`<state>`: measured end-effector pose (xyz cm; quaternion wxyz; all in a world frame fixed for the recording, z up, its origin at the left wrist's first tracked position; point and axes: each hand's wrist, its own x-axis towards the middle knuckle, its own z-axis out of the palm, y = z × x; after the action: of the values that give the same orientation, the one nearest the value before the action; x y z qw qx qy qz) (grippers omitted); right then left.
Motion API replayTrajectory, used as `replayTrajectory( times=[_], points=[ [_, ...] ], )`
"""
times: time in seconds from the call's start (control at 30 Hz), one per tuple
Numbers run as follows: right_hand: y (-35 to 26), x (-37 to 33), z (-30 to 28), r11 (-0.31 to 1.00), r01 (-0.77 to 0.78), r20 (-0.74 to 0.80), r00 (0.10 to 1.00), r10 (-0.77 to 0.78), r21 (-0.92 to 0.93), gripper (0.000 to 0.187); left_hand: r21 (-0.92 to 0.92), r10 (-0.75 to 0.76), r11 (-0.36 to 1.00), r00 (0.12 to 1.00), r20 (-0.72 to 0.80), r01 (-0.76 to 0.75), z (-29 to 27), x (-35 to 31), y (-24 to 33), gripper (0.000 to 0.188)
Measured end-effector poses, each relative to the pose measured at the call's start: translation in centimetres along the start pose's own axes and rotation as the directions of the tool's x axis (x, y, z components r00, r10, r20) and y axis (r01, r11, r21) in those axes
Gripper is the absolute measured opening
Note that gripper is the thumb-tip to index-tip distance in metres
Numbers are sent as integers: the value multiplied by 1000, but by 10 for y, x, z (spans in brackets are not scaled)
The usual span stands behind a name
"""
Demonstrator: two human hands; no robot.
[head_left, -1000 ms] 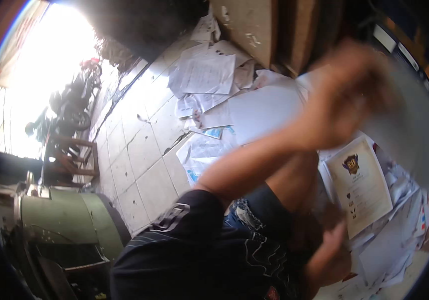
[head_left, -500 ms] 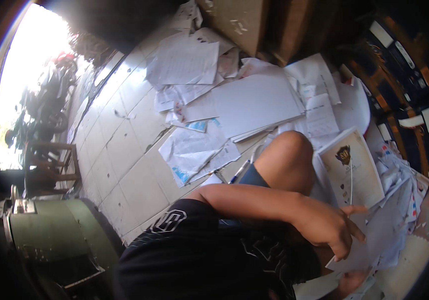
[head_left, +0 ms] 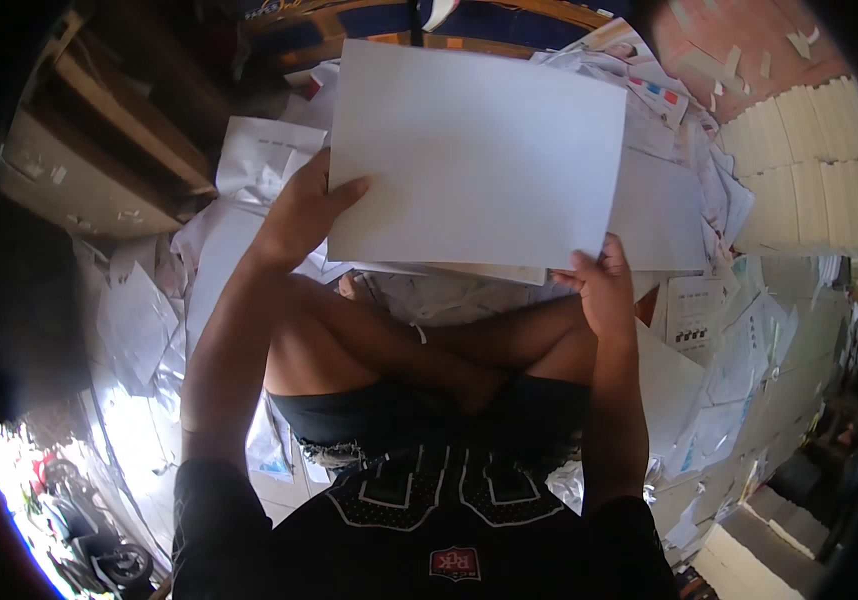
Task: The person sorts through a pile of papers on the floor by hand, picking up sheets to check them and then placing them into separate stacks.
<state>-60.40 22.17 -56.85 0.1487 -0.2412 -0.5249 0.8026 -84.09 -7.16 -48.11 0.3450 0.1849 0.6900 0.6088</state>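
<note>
A blank white sheet of paper (head_left: 474,155) is held up in front of me, above my crossed legs. On its left edge my left hand (head_left: 304,212) is closed, thumb on top and the other fingers hidden behind. The lower right corner is pinched by my right hand (head_left: 601,285), thumb and fingertips against the edge. Beneath the sheet's lower edge another printed sheet (head_left: 509,272) shows a narrow strip; whether I hold it too I cannot tell. More white paper (head_left: 661,215) lies just right of the held sheet.
Loose papers (head_left: 134,315) cover the floor on both sides. Pale stacked paper blocks (head_left: 804,165) stand at the far right, beside a reddish surface (head_left: 744,45) with scraps. Wooden furniture (head_left: 99,150) is at the far left, and motorcycles (head_left: 74,520) show at the lower left.
The view has swung to the right, so the paper pile is now ahead of me. Both hands now hold a white sheet; earlier one reached over a printed certificate-like sheet with fingers apart.
</note>
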Motion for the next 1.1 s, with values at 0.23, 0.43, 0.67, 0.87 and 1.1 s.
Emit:
replayTrajectory(
  times=[0.23,0.43,0.67,0.87,1.1],
  points=[
    [2,12,-12,899,-229,-116,973,199,-373,28,11,-191,981,981,30,191,-13,37,-52,37],
    [50,39,-24,848,-98,-15,994,106,-521,39,-28,-267,962,957,109,272,-46,58,-101,40],
    [69,41,-33,877,-71,40,994,102,-475,48,-71,-349,929,922,165,364,-48,64,-120,42],
    [76,45,-40,853,-77,40,993,114,-515,50,-98,-341,927,922,185,363,-48,66,-127,43],
    [74,44,-38,856,-129,22,987,162,-500,51,-98,-370,914,909,193,393,-52,68,-135,45]
  ],
)
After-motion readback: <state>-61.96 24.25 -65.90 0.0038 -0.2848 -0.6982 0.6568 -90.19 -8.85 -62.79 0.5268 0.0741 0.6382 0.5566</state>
